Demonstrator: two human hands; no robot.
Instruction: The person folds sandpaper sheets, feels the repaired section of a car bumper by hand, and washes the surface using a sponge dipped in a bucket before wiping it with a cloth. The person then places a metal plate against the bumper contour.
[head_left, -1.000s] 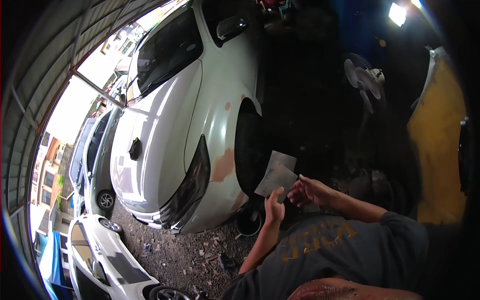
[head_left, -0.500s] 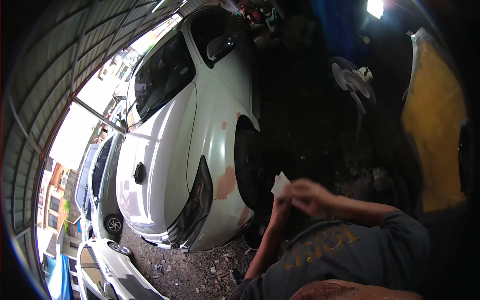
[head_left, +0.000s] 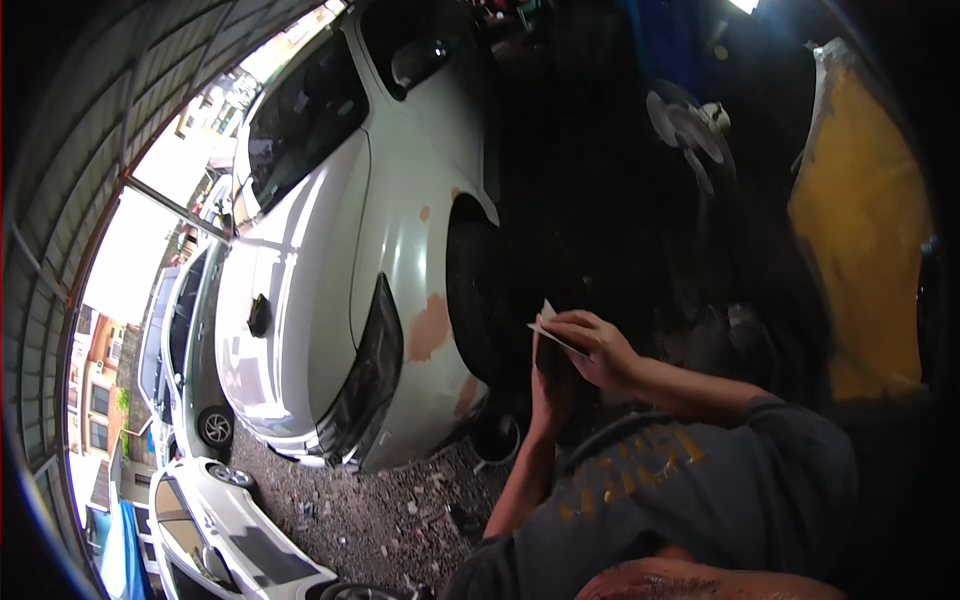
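A small pale sheet (head_left: 553,337), apparently folded paper with two edges standing apart, is held between my hands in front of my chest. My right hand (head_left: 592,343) is closed on it from the right, thumb and fingers pinching it. Below and left of that, my left hand (head_left: 550,382) is closed at the sheet's lower side. Its fingers are partly hidden in shadow and behind the sheet. Left of my hands stands a white car (head_left: 410,210), with reddish-brown patches (head_left: 430,328) on its front fender near the wheel arch.
A dark object (head_left: 259,315) lies on the car's hood. A bucket-like container (head_left: 495,440) stands on the gravel (head_left: 390,520) by the bumper. A fan (head_left: 690,130) and a yellowish panel (head_left: 860,230) are to the right. Other cars (head_left: 225,520) are parked at left.
My right hand, blurred before, is now steady and pinching the sheet. The sheet now shows two separated edges instead of one flat face. The view has shifted slightly, moving the car up and left.
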